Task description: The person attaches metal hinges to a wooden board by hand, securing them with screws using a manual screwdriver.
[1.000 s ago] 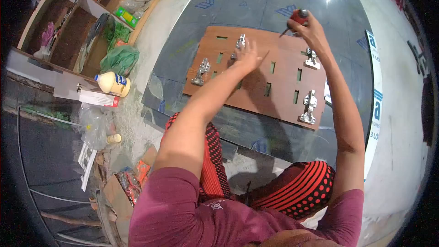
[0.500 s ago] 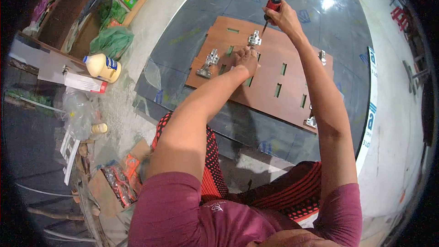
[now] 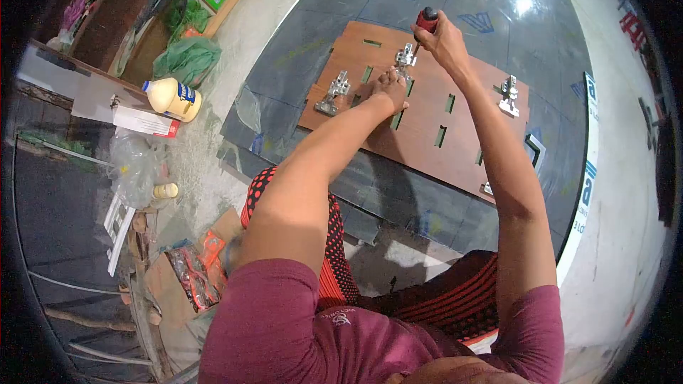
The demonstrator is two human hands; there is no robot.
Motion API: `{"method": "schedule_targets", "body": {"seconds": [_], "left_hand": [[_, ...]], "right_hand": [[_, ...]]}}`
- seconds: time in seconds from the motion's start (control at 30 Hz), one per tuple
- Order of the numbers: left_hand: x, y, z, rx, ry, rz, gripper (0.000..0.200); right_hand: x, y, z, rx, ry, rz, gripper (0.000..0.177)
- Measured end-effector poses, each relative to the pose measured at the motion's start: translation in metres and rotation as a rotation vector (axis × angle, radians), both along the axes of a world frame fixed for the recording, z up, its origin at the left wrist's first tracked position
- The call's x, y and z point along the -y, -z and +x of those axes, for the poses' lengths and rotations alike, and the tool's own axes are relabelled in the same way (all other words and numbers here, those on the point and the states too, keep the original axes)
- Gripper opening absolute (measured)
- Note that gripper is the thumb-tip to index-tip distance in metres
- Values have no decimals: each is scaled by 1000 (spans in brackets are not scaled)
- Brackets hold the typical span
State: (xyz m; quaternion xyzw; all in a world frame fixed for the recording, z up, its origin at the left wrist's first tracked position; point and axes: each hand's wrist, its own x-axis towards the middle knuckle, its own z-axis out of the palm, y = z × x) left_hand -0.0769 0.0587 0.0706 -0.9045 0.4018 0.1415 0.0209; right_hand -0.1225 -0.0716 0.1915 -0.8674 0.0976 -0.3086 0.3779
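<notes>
My right hand (image 3: 444,41) is wrapped round the handle of a red and black screwdriver (image 3: 427,20), its shaft slanting down to a metal cabinet hinge (image 3: 406,55). My left hand (image 3: 390,91) has its fingers bent over the near end of that hinge, holding it against a brown wood-look panel (image 3: 427,103). Narrow rectangular slots run through the panel. Another hinge (image 3: 333,92) lies on the panel to the left, and one more hinge (image 3: 509,96) sits at the right. Behind my right forearm, a further metal piece (image 3: 486,188) shows only in part.
Under the panel lies a large dark sheet (image 3: 299,50) with printed blue marks. At left stand a jug (image 3: 173,99) of pale yellow liquid, a white box (image 3: 146,121), and shelving with green plastic bags (image 3: 186,60). Orange packets (image 3: 206,256) lie on cardboard near my left elbow.
The whole view has shifted slightly, moving the scene rightward. The screwdriver handle has come lower and closer to the hinge. My left hand keeps its place on the hinge.
</notes>
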Motion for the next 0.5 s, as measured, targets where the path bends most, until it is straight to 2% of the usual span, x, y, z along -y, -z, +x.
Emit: {"method": "schedule_targets", "body": {"seconds": [0.17, 0.4, 0.47, 0.5], "left_hand": [[3, -10, -3, -3, -1, 60, 77], [6, 2, 5, 17, 44, 81, 80], [5, 2, 6, 14, 40, 69, 80], [5, 4, 7, 7, 37, 55, 80]], "right_hand": [[-1, 5, -6, -51, -36, -2, 36], [8, 13, 4, -78, -20, -6, 38], [12, 4, 3, -74, -225, 286, 42], [12, 0, 1, -73, -225, 289, 42]]}}
